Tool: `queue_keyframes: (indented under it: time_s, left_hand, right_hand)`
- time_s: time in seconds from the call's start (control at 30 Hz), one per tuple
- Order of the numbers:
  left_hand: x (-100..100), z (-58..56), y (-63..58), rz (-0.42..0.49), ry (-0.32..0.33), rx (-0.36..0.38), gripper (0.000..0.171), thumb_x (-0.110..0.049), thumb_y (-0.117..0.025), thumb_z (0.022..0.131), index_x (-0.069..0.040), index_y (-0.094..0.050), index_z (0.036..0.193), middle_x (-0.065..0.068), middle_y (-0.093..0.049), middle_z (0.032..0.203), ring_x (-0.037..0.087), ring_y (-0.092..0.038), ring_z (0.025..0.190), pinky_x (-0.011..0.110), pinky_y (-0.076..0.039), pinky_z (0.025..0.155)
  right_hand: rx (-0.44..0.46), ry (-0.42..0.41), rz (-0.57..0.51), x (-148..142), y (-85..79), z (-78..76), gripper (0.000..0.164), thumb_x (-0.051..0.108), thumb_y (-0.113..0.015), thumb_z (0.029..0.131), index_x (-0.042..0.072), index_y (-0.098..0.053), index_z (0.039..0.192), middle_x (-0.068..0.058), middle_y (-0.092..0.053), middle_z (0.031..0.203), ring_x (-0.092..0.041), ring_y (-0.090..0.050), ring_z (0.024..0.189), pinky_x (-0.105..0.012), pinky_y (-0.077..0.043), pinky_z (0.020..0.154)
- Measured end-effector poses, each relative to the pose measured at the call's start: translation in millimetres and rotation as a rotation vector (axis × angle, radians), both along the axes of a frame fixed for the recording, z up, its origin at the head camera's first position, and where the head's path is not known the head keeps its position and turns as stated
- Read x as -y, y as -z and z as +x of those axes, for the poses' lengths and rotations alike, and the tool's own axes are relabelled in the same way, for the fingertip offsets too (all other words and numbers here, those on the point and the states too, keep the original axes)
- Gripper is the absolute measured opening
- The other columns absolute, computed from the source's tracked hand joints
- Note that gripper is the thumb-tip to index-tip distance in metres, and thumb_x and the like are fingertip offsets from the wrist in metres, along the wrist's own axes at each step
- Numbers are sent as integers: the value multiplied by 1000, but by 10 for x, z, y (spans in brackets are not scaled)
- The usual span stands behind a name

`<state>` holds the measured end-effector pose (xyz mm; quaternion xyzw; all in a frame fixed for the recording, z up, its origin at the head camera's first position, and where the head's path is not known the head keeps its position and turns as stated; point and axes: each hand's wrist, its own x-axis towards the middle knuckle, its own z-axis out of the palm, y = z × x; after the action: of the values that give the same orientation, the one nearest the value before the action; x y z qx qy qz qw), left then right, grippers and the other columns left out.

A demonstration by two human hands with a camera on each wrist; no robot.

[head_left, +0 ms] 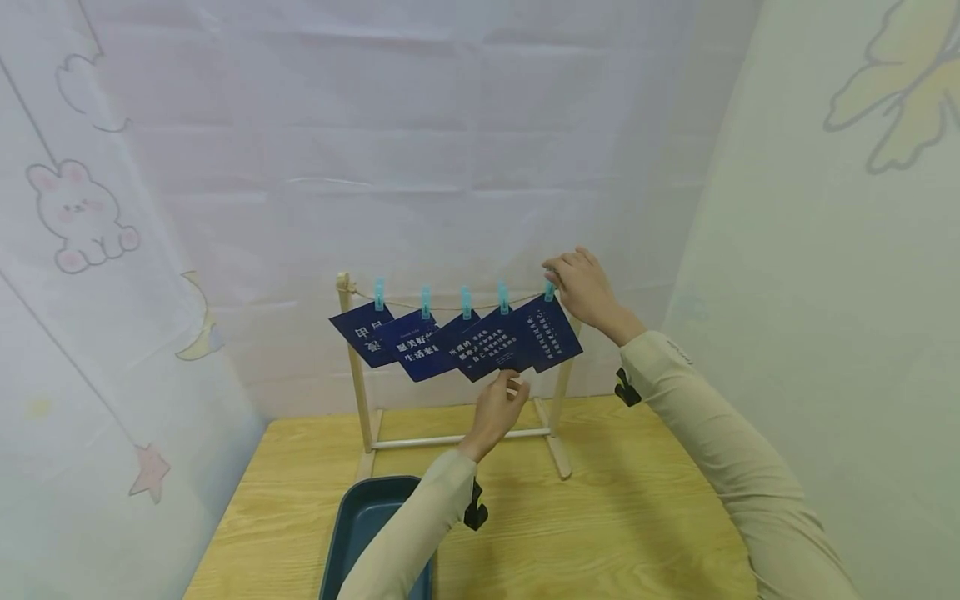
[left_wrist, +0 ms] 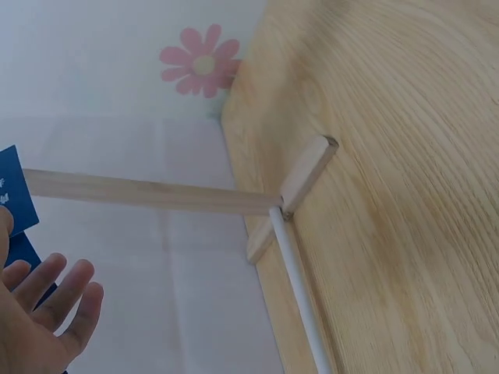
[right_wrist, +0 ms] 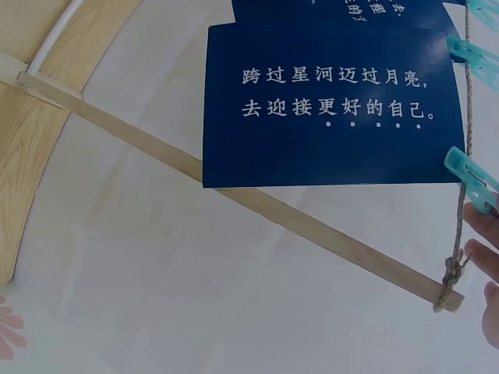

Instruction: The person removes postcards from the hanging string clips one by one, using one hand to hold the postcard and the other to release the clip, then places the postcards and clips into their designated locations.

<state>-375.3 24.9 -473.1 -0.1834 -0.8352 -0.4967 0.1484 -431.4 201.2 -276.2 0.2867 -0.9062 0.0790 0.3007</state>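
Observation:
Several dark blue cards with white writing hang from a thin rope (head_left: 405,305), each under a light-blue clothespin. My right hand (head_left: 583,287) pinches the clothespin (right_wrist: 472,178) at the rope's right end, above the rightmost card (right_wrist: 327,148). That clothespin sits at the card's top corner. Lower down, my left hand (head_left: 497,410) is at the bottom edge of the neighbouring card (head_left: 491,343), thumb and index finger pinching it. In the left wrist view the other fingers (left_wrist: 72,292) of this hand spread loosely. The hanging cards overlap one another.
A wooden stand (head_left: 360,383) carries the rope between two posts, with a white crossbar (head_left: 427,442) low down. On the wooden table (head_left: 600,517), a dark teal tray (head_left: 341,521) lies at the front left, partly under my left forearm. Pale printed walls stand behind and beside.

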Motion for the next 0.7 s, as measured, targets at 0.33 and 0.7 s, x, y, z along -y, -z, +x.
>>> queue_keyframes:
  time_s: [0.33,0.7]
  left_hand:
    - [-147,-20,-99,92,45,55,41,-24,-53,104,0,-48,137,12,-66,115,27,-68,97,39,-57,81]
    - [-284,-75,-160,175,31,23,33,-20,-50,106,2,-51,131,15,-67,109,29,-69,93,40,-58,79]
  right_hand:
    - [47,-24,-17,-22,-34,-12,27,12,-51,104,-4,-63,123,-22,-65,116,-37,-57,114,-50,-18,118]
    - [53,-57,-6,-38,-31,-60,28,8,-53,102,-7,-62,124,-24,-65,114,-39,-58,112,-52,-21,117]
